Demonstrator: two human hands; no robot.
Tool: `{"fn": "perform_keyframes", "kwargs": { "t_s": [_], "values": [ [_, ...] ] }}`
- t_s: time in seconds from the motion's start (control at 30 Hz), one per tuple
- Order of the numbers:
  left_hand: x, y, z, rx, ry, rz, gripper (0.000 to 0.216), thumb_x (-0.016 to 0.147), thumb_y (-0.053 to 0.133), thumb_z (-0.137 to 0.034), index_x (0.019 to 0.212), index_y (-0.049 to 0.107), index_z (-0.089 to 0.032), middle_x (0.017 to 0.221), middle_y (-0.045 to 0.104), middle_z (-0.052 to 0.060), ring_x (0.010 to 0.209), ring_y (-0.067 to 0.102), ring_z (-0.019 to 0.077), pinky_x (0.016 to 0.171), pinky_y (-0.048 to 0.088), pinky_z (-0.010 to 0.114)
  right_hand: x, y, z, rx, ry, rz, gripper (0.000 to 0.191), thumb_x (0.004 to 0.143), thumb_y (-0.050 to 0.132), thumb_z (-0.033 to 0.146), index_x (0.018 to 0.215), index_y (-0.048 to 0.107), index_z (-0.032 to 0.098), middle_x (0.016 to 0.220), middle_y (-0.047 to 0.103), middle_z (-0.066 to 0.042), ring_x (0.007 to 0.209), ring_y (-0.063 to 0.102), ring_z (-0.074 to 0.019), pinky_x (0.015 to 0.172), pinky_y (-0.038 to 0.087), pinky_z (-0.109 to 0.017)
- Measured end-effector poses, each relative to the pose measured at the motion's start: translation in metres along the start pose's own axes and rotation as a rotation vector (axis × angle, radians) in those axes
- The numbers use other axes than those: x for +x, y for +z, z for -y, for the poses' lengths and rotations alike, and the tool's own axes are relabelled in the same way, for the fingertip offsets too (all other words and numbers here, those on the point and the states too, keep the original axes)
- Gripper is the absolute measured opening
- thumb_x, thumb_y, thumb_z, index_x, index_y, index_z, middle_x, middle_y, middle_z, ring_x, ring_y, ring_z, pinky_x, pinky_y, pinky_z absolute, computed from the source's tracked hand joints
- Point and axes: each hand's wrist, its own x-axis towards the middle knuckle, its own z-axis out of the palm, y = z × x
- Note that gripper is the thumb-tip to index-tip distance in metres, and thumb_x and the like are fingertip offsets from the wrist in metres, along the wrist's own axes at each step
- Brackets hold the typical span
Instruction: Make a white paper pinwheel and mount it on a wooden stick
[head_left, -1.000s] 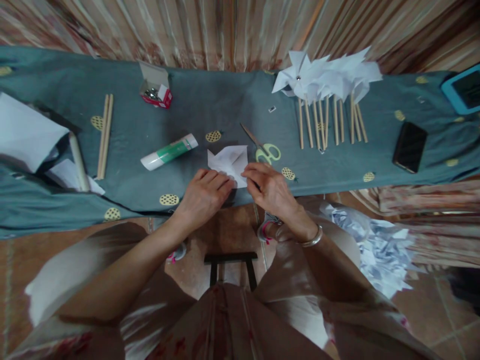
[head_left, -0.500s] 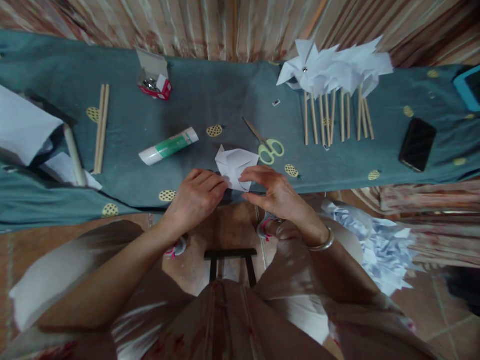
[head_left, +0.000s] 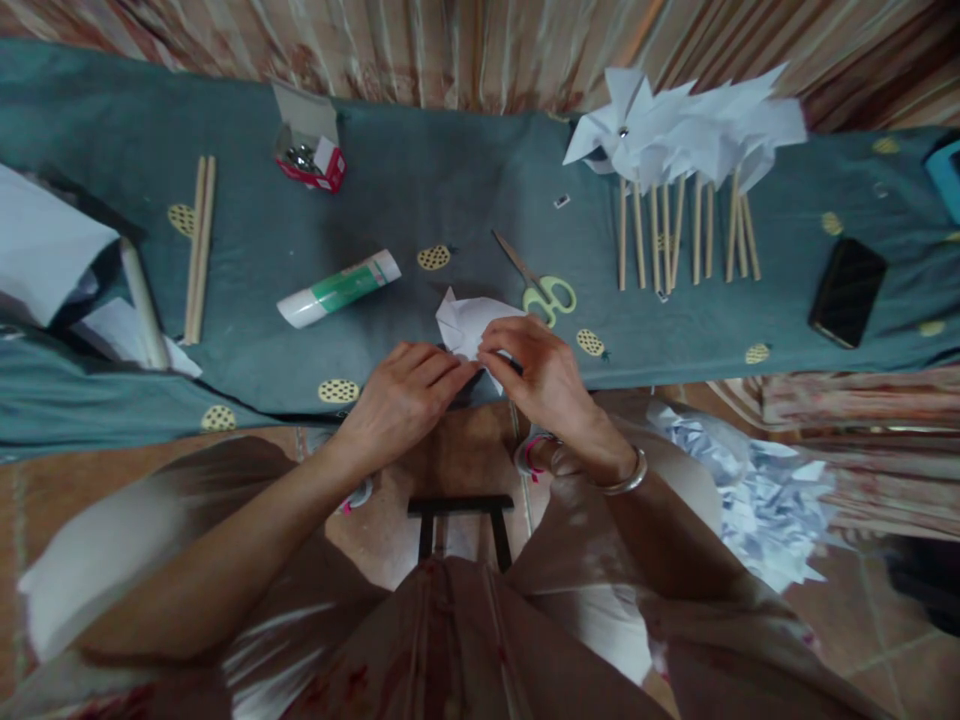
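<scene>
A folded piece of white paper lies at the near edge of the teal-covered table. My left hand presses its fingers onto the paper's near left corner. My right hand pinches the paper's right side with curled fingers. Green-handled scissors lie just behind my right hand. A white and green glue stick lies to the left of the paper.
Several white paper pinwheels on wooden sticks lie at the back right. A black phone is at the right, a small red and white box at the back, two wooden sticks at the left. Crumpled paper lies on the floor.
The paper's flaps have been folded inward, so it looks smaller. Both hands have drawn closer together over it. The view has tilted slightly.
</scene>
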Motion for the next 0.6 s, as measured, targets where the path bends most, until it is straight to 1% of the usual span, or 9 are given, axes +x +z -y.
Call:
{"fn": "perform_keyframes", "kwargs": {
  "t_s": [0.17,0.37,0.47,0.6],
  "values": [
    [0.0016,0.0034,0.0009,0.020,-0.012,0.000,0.022,0.101,0.052,-0.017,0.112,0.070,-0.012,0.097,0.073,0.010,0.087,0.062,0.0236,0.073,0.048,0.037,0.0017,0.0062,-0.0024,-0.052,-0.007,-0.017,0.015,0.097,0.058,0.023,0.088,0.070,0.022,0.109,0.073,-0.007,0.103,0.065,-0.0225,0.098,0.050,-0.040],
    [0.0029,0.0056,0.0006,-0.039,-0.074,0.022,0.023,0.102,0.050,-0.018,0.111,0.071,-0.015,0.096,0.072,0.009,0.087,0.060,0.0232,0.073,0.045,0.038,0.0013,0.0096,-0.0046,-0.061,0.005,-0.036,0.010,0.096,0.061,0.026,0.091,0.069,0.023,0.111,0.072,-0.007,0.106,0.064,-0.0233,0.100,0.050,-0.042],
    [0.0024,0.0056,0.0009,-0.041,-0.068,0.010,0.023,0.102,0.050,-0.018,0.112,0.071,-0.015,0.096,0.072,0.009,0.087,0.060,0.0232,0.073,0.044,0.038,0.0002,0.0082,-0.0052,-0.076,0.003,-0.049,0.005,0.095,0.065,0.026,0.094,0.068,0.022,0.112,0.072,-0.006,0.107,0.064,-0.0229,0.099,0.051,-0.041],
    [0.0017,0.0063,0.0011,-0.041,-0.064,-0.003,0.022,0.101,0.051,-0.016,0.112,0.071,-0.014,0.096,0.073,0.009,0.086,0.059,0.0231,0.073,0.043,0.037,-0.0016,0.0066,-0.0048,-0.071,0.023,-0.032,0.007,0.095,0.063,0.027,0.095,0.068,0.023,0.112,0.072,-0.007,0.107,0.065,-0.0238,0.100,0.049,-0.043]
  ]
}}
